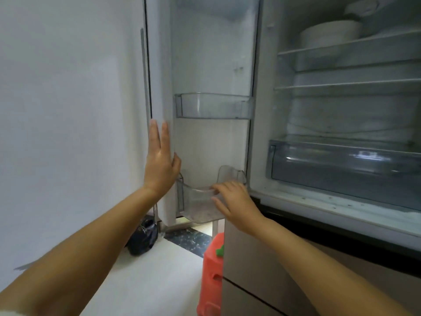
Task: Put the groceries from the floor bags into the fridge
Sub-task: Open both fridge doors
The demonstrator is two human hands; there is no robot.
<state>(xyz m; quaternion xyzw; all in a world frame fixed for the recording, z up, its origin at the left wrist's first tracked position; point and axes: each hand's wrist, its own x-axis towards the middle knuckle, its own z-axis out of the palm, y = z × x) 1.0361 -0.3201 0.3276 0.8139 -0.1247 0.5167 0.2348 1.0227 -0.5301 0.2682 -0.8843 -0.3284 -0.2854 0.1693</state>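
The fridge stands open, its door (159, 65) swung to the left. My left hand (159, 163) lies flat with fingers spread on the door's edge. My right hand (232, 199) curls its fingers over the front rim of the lower clear door bin (200, 208), which holds nothing. Above it hangs an upper clear door bin (214, 106), also bare. Inside the fridge compartment (341, 124), white bowls (330, 35) sit on the top wire shelf. A dark tied bag (143, 238) rests on the floor below the door, against the wall.
A red plastic container (211, 277) with a green cap stands on the floor beside the lower drawers. A clear crisper drawer (346, 163) fills the compartment's bottom. The white wall (68, 110) runs close along the left. Pale floor tiles lie below.
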